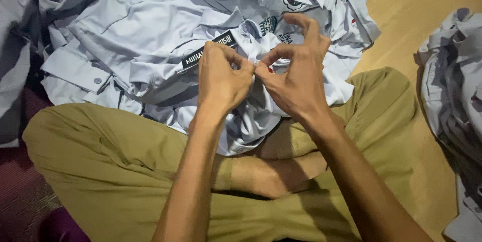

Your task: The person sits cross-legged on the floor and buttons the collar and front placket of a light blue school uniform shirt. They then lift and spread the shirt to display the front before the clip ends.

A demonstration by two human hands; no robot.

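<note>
**Both hands pinch shirt**

I see left hand (221, 79) & right hand (293, 79) meeting at centre, fingertips clamped together on a fold of the pale shirt (150, 26). Shirt lies over my lap, spreading far-left. Second shirt pile (452, 81) at right on wood floor (416, 6).

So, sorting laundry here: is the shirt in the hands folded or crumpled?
Crumpled: the pale shirt lies bunched in loose creases, both hands pinching its fabric.

Shirt heap (150, 26) blocks ahead; bare floor (416, 6) lies open rightward.
</note>
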